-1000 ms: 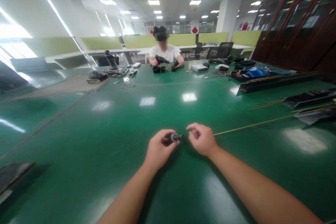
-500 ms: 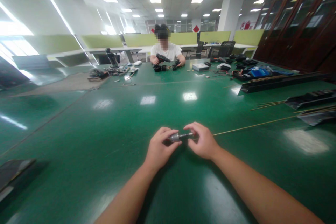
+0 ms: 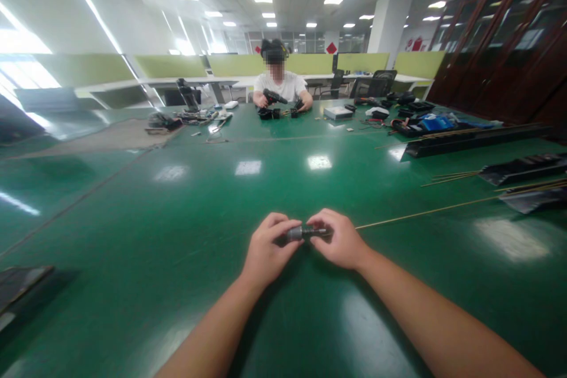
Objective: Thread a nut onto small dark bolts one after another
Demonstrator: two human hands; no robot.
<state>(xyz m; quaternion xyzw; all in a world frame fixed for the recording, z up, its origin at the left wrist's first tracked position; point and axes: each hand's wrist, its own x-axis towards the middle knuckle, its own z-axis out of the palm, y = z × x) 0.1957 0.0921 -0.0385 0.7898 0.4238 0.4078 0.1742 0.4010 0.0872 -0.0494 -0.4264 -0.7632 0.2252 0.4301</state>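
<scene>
A short grey and black metal cylinder (image 3: 296,233) with a thin shaft on its right is held over the green table (image 3: 177,212). My left hand (image 3: 270,246) is closed round its thick left end. On the other side, my right hand (image 3: 339,239) has its thumb and fingers curled round the dark middle part and the thin shaft. A thin brass-coloured rod (image 3: 425,212) runs from behind my right hand towards the right edge; whether it touches the cylinder cannot be seen.
Across the table sits a person (image 3: 279,84) holding a drill (image 3: 274,97). Black trays (image 3: 522,170) with thin rods lie on the right. Tools and a blue bag (image 3: 436,122) are at the back right. A dark flat object (image 3: 22,286) lies at the left edge.
My right hand has shifted slightly left along the cylinder, and its fingertips now close round the part beside my left hand. My left hand keeps its hold.
</scene>
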